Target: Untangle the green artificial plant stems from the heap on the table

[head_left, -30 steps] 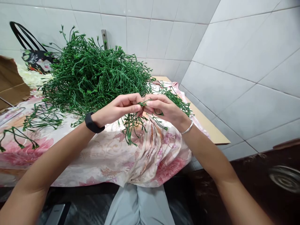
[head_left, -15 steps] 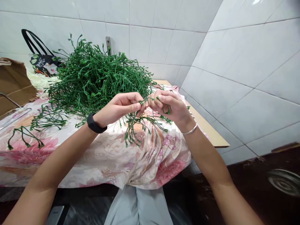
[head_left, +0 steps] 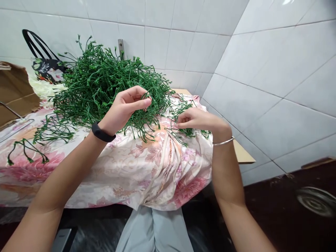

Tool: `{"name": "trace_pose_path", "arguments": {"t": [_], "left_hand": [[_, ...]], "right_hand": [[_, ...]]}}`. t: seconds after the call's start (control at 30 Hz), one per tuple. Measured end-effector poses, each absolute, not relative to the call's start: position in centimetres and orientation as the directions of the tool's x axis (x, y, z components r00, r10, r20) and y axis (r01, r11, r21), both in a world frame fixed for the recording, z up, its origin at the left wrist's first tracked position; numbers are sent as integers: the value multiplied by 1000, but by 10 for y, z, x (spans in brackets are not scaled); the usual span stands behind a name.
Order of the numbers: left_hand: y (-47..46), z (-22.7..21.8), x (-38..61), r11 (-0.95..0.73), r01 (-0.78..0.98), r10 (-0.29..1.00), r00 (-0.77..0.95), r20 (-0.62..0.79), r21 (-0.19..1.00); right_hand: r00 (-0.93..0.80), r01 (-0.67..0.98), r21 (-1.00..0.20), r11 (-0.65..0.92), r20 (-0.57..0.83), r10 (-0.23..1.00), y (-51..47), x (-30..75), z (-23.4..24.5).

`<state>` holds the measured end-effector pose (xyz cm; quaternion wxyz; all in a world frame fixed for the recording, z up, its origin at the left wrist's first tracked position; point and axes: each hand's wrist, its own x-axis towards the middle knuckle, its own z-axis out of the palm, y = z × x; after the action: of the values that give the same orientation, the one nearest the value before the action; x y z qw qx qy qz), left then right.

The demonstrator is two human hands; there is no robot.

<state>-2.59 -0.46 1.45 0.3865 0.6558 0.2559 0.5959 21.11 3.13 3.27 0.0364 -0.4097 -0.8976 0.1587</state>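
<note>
Green stems: one large heap [head_left: 105, 82] on a floral cloth [head_left: 105, 171] over the desk [head_left: 243, 153], before a tiled wall [head_left: 157, 45]. Left hand [head_left: 128, 103], with black wristband [head_left: 102, 133]: thumb and fingers pinched on a green sprig [head_left: 147, 95], in front of the heap. Right hand [head_left: 198, 119], with silver bangle [head_left: 223, 142]: fingers bent down at a smaller cluster [head_left: 188, 133], right of the heap; whether gripping, cannot tell. Left of the heap: white flowers [head_left: 46, 90], floral bag [head_left: 47, 70].
</note>
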Motion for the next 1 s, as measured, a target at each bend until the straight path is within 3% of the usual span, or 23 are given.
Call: {"name": "trace_pose_path", "arguments": {"t": [0.13,0.27,0.47,0.57,0.8,1.0], "left_hand": [[-4,13,-26,-577,-110,794,157,587,810],[-2,10,-26,-582,-108,778,213,591,806],[-1,6,-23,-566,-73,767,319,557,821],[-3,3,-19,-513,-67,782,374,498,856],[-5,1,-14,-535,-7,773,400,493,845],[-7,4,-16,-508,-12,790,393,471,861]], "right_hand": [[-652,737,-262,624,-29,758,33,214,31],[-689,669,-217,711,180,702,36,212,29],[-631,288,-609,739,460,625,29,192,25],[-613,189,-671,717,490,620,23,180,20],[-629,159,-681,715,488,605,21,173,14],[-629,-22,-786,618,491,603,24,173,12]]}}
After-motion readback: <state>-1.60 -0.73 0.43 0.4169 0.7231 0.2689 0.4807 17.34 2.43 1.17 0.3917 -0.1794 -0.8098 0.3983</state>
